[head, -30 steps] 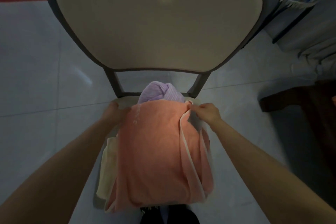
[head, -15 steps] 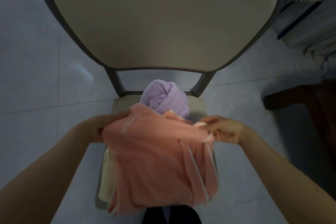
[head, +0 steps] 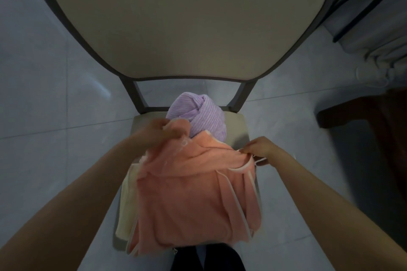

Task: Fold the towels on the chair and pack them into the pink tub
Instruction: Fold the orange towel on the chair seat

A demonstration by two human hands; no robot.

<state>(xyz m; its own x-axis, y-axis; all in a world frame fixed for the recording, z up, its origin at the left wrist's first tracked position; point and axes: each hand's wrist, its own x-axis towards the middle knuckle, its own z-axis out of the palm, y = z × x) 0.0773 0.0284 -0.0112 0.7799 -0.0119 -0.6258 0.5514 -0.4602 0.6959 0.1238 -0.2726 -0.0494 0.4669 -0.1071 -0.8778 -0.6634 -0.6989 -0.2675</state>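
Both hands grip the orange towel's far edge — left hand point(head: 161, 133) at its left corner, right hand point(head: 261, 149) pinching the white-trimmed right corner. Orange towel point(head: 193, 200) lies on chair point(head: 239, 126) seat w/ purple towel point(head: 200, 116) bunched behind, cream towel point(head: 126, 204) beneath.

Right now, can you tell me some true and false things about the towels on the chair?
Both the left hand and the right hand hold the orange towel. True.
The purple towel is folded flat. False: it sits bunched in a lump at the back of the chair.
A pale yellow towel peeks out beside the orange one. True.
A pink tub stands on the chair. False: only towels are on it; no tub is in view.
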